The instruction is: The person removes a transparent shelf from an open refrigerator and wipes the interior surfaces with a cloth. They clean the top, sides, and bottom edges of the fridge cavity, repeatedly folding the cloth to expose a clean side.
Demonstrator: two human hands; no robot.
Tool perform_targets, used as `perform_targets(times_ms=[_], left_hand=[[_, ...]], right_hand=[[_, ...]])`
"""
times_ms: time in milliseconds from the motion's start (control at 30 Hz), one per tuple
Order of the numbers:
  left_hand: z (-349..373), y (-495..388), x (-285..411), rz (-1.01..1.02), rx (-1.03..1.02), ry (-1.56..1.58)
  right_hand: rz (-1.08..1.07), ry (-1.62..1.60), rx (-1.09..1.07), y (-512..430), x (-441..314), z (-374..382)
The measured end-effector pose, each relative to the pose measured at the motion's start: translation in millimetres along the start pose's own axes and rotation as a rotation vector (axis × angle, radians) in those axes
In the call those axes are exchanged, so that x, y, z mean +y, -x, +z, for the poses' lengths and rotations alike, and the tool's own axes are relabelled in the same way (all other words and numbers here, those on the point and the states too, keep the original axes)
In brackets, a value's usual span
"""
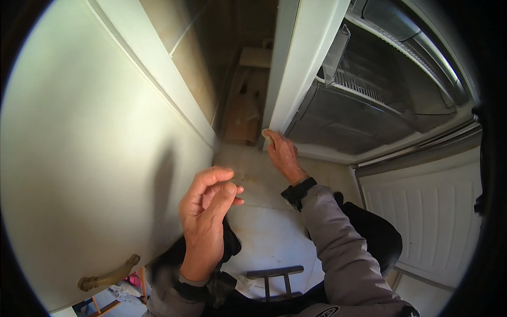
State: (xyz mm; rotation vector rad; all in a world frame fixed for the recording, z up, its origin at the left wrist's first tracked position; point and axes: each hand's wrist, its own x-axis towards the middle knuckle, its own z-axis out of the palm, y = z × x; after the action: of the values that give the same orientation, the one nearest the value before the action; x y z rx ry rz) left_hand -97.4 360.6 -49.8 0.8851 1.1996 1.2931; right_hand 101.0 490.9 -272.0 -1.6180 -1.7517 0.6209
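My right hand (283, 152) is at the lower front edge of an open refrigerator's side wall (295, 75), its fingers closed on a small pale cloth or sponge (268, 136) that touches the edge. My left hand (210, 198) hangs in the air over the floor, palm turned inward, fingers curled and apart, with nothing visible in it. Grey translucent drawers (348, 119) and a wire shelf (358, 87) show inside the refrigerator. Its open white door (424, 202) stands on the right.
A pale door (99, 138) with an ornate handle (109, 275) fills the left. A cardboard box (241, 115) lies in the dark gap beside the refrigerator. Below, a dark-framed stool or stand (275, 272) rests on the tiled floor (269, 233) near my legs.
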Motion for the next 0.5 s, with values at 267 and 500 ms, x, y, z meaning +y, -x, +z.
perform_targets(times_ms=[267, 500], left_hand=[[-7.7, -2.3, -2.2, -0.029, 0.026, 0.002], [-9.3, -5.6, -6.4, -0.03, 0.018, -0.031]], right_hand=[[0.2, 0.047, -0.227, 2.9, 69.6, 65.0], [0.39, -0.037, -0.22, 4.8, 84.0, 75.3]])
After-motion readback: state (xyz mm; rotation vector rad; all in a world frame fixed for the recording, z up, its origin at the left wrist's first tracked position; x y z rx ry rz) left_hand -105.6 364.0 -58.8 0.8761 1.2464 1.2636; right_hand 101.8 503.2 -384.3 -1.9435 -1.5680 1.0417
